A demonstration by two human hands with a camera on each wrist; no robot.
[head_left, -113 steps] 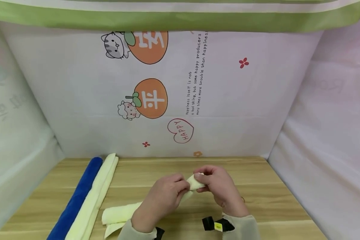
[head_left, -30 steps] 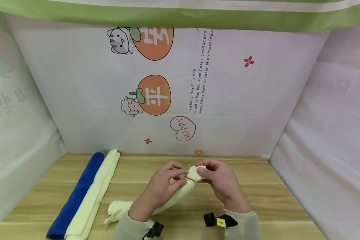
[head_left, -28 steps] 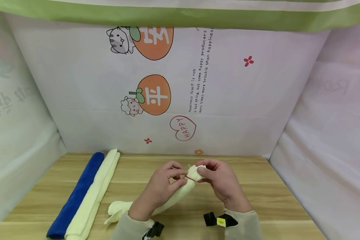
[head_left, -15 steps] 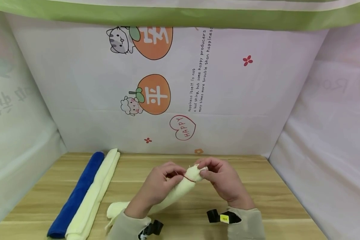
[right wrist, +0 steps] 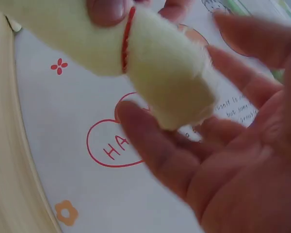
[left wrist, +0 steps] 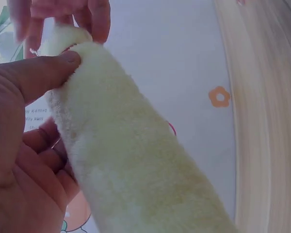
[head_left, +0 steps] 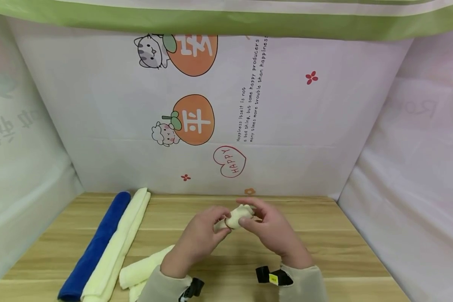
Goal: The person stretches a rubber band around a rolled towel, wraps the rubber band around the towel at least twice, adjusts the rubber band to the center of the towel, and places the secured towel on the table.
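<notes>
A pale yellow rolled towel (head_left: 147, 268) is raised at one end, with a thin red band (right wrist: 128, 41) around it near that end. My left hand (head_left: 201, 235) holds the towel just below the band. In the left wrist view, its thumb (left wrist: 43, 70) presses the pile beside the band, with the other fingers behind the roll. My right hand (head_left: 273, 230) is around the raised end, thumb and fingers spread to either side. The right wrist view shows these fingers (right wrist: 160, 150) loosely apart near the tip, partly blurred. The towel's lower part lies behind my left forearm.
To the left lie a rolled blue towel (head_left: 98, 243) and a folded pale yellow towel (head_left: 117, 247) side by side on the wooden table (head_left: 343, 251). A printed white backdrop (head_left: 287, 159) stands behind, with white side panels (head_left: 411, 147) enclosing the table.
The red band, unseen at first, came into view round the towel. My left hand pulled at it, then moved onto the towel. My right fingers have loosened from the tip; the towel's lower part swung left.
</notes>
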